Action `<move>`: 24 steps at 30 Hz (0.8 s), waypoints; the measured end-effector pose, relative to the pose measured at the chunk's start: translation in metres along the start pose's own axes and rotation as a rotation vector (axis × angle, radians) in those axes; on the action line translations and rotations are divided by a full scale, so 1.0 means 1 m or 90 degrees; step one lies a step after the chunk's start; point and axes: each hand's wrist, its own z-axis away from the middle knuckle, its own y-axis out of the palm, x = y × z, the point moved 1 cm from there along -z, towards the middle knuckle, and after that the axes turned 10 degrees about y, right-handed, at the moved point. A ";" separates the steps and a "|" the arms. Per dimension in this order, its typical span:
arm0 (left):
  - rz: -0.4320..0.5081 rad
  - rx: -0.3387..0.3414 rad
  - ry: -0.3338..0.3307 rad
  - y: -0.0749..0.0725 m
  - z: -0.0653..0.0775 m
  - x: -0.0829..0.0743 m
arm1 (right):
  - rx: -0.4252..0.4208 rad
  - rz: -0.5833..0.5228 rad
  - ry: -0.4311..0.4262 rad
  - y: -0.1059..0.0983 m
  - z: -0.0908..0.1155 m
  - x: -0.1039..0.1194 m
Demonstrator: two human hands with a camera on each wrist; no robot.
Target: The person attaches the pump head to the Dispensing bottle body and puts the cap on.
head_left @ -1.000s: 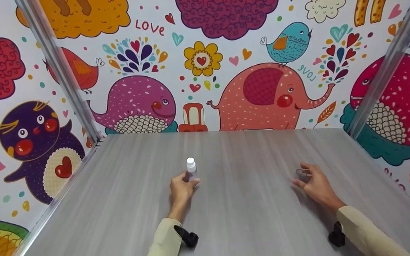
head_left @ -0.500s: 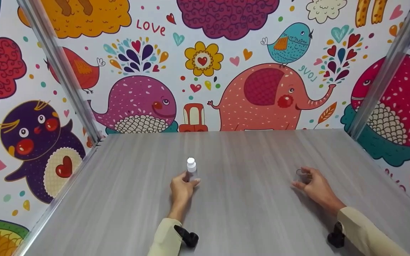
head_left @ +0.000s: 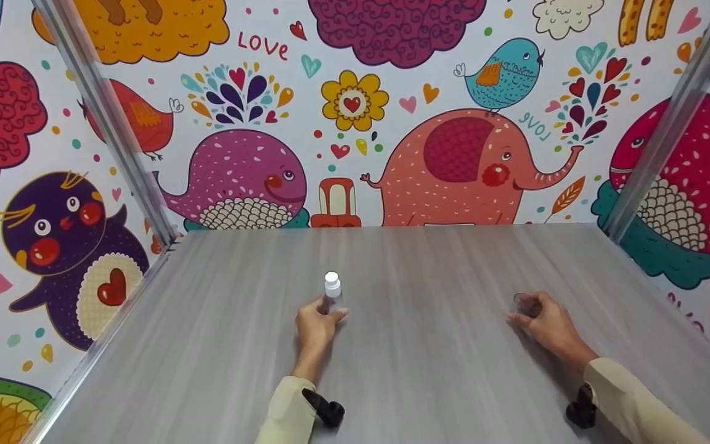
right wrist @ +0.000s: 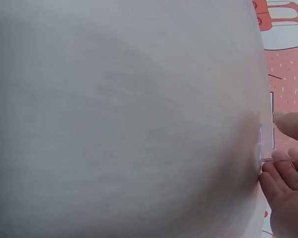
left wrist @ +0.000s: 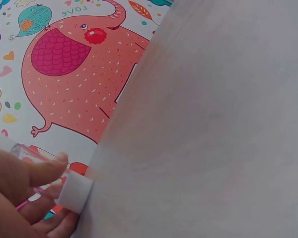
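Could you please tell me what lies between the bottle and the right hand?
Past the left hand, which holds the bottle, the head view shows bare table up to a clear item at the fingers of the right hand.

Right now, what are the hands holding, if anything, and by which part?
Left hand: white-capped bottle, by its clear body. Right hand: at a clear object; grip unclear.

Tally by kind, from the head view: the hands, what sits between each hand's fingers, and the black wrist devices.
Hands: 2 (left hand, right hand)
Bottle: 1
Clear round object: 1
Black wrist devices: 2
Total: 6
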 end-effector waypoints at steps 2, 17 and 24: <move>0.003 -0.004 -0.002 0.000 0.000 0.000 | -0.004 -0.007 0.001 0.000 0.000 0.001; -0.001 0.006 -0.029 0.000 0.000 -0.002 | -0.057 -0.049 -0.018 0.004 0.000 0.004; -0.005 0.008 -0.037 -0.001 0.001 -0.002 | -0.082 -0.058 -0.031 0.006 0.000 0.006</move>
